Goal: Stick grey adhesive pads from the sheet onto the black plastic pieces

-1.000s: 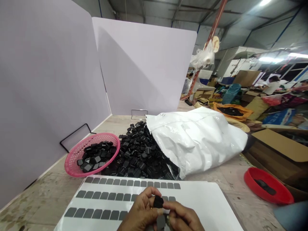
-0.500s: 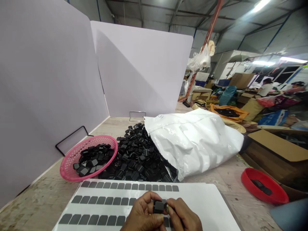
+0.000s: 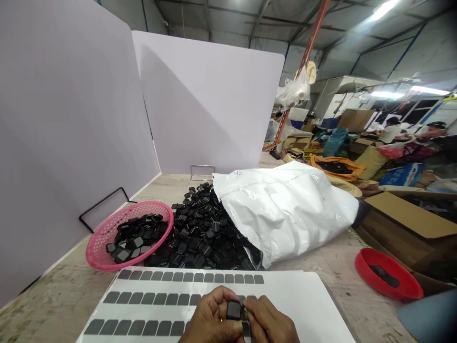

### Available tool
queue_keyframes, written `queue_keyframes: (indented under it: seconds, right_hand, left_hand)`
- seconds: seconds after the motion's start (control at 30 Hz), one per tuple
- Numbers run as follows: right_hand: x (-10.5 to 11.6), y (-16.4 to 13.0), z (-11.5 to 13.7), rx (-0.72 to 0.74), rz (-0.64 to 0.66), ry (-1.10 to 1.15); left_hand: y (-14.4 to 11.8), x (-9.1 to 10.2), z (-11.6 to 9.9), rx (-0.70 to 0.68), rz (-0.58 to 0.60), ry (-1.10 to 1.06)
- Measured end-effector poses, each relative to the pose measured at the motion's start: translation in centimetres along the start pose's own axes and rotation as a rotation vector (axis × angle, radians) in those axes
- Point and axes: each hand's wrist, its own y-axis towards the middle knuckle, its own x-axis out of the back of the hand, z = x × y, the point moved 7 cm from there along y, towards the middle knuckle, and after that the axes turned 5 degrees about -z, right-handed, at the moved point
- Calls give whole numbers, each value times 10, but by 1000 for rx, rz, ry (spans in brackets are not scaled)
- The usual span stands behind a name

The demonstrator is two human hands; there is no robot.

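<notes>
My left hand (image 3: 210, 319) and my right hand (image 3: 269, 321) meet at the bottom edge, both pinching one small black square part (image 3: 233, 310) between the fingertips. They hover over a white sheet (image 3: 303, 305) carrying rows of grey square stickers (image 3: 189, 276). Behind the sheet lies a heap of loose black parts (image 3: 203, 233) spilling from a white plastic bag (image 3: 285, 209). A pink basket (image 3: 103, 236) at the left holds more black parts, some with grey faces.
White partition boards (image 3: 207, 100) close off the left and back of the table. A red shallow dish (image 3: 387, 281) sits at the right, with cardboard boxes (image 3: 410, 219) beyond it. Other people work far off at the right among boxes and bags.
The black part has sunk from above my fingers to between both hands' fingertips. The view has shifted slightly, and my hands stay low over the sticker sheet.
</notes>
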Motion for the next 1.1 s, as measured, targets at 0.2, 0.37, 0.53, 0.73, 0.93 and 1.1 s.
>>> queue_keyframes:
  seconds: [0.2,0.37,0.53,0.73,0.93,1.1]
  right_hand:
    - [-1,0,11,88,57,-143]
    - [41,-7,-26,-222,138,-194]
    - [53,-17,-31,-267,275,-377]
    - [22,-12,-6,-31,336,-588]
    - [30,-10,-6,-93,376,-486]
    - [31,-12,-5,-106,402,-435]
  left_hand:
    - [-2,3,0,-41,-41,104]
    - [-9,19,-44,-176,-243,275]
    - [0,-5,-46,-138,-118,401]
    - [16,-29,-9,-59,-25,602]
    - [17,-27,-12,-91,-19,698]
    - [18,-28,-11,-77,-3,727]
